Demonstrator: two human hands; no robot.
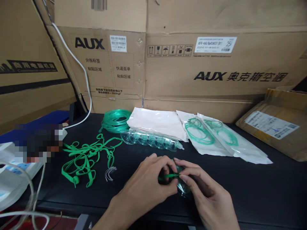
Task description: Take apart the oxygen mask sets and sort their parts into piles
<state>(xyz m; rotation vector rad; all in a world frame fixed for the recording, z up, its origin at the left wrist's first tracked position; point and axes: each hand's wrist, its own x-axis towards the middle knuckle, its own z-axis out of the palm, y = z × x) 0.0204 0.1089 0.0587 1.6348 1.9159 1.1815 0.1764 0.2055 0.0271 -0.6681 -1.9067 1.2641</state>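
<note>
Near the front of the black table, my left hand (146,182) has its thumb and index finger closed around a green elastic strap (169,176). My right hand (211,190) is closed at the edge of a clear green-tinted oxygen mask (184,189), its fingertips meeting the end of the strap. Both hands cover much of the mask, so how the strap sits in its edge is hidden. Beyond them lies a row of nested clear masks (151,142). Left of my hands is a tangled heap of green straps (88,156), with thin metal strips (110,174) beside it.
Coiled green tubing (116,119) sits behind, beside white packets (155,121) and clear-fronted bags of tubing (199,134). A taped carton (273,124) stands at right, a white power strip (21,179) with cables at left. Large cardboard panels (168,73) wall off the back.
</note>
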